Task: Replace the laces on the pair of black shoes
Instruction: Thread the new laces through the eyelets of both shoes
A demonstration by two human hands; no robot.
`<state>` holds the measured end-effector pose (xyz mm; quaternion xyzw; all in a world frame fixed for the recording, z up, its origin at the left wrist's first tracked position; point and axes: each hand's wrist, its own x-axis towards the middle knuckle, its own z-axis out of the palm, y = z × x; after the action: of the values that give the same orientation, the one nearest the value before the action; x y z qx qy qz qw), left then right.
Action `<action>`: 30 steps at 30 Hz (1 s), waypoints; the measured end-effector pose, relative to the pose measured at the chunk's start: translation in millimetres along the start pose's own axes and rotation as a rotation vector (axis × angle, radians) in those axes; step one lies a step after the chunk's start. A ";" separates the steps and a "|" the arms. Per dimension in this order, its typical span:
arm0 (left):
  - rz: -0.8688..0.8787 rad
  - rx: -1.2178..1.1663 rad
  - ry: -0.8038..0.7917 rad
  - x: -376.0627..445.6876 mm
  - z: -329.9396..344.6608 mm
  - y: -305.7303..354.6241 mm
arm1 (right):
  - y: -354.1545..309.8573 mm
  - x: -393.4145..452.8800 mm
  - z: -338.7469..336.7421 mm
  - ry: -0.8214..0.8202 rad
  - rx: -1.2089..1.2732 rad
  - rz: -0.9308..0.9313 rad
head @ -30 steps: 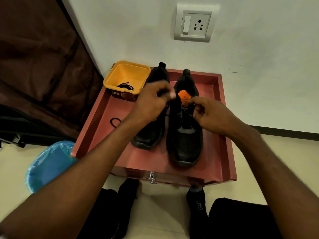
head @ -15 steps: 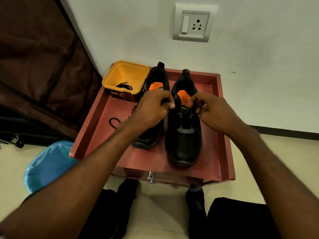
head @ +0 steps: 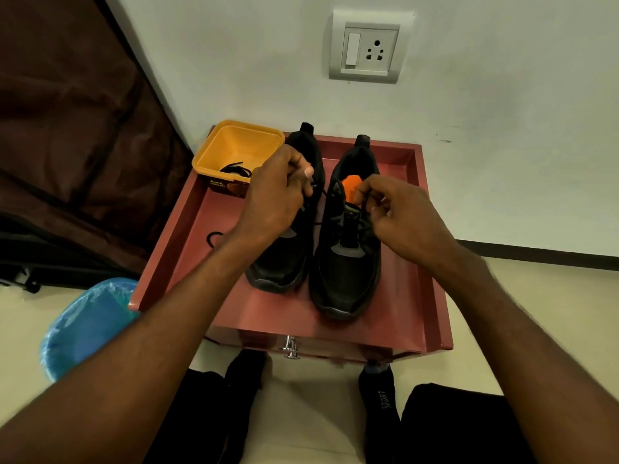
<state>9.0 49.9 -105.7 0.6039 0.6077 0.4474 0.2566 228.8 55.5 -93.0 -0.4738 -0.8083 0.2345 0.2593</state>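
My left hand [head: 274,192] and right hand [head: 398,212] each pinch an end of the black lace [head: 324,193] over the right black shoe [head: 348,262] on the red worktop [head: 405,296].

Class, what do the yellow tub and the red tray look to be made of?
Yellow tub: likely plastic, smooth with a soft sheen, thin moulded walls and a rolled rim. Red tray: probably painted or laminated wood, flat boards with square edges; metal cannot be ruled out.

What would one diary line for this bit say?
step: lacing right shoe | left hand: pinches lace | right hand: pinches lace end | spare lace in yellow tub
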 end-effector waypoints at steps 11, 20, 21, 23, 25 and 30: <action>0.034 0.538 0.120 -1.5 -18.4 -8.3 | -30.4 -4.2 21.4 -0.151 -0.246 0.030; -0.031 0.754 0.136 -4.1 -17.7 -2.0 | -25.9 -14.8 -22.0 -0.027 0.627 0.574; -0.016 0.801 0.152 -4.3 -16.1 -1.4 | -25.2 -15.7 -25.4 -0.030 0.730 0.609; 0.026 0.813 0.177 -4.1 -10.5 3.1 | -22.4 -18.0 -30.4 -0.018 0.955 0.677; 0.055 0.628 0.155 -2.6 -4.0 8.3 | -23.3 -19.2 -32.5 -0.010 1.121 0.723; 0.093 0.004 0.003 -3.8 9.8 20.1 | -34.5 -17.9 -22.4 -0.023 1.335 0.759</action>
<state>28.0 45.9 -94.1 0.6313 0.5802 0.4587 0.2334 228.4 27.4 -58.1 -0.4592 -0.2801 0.7505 0.3839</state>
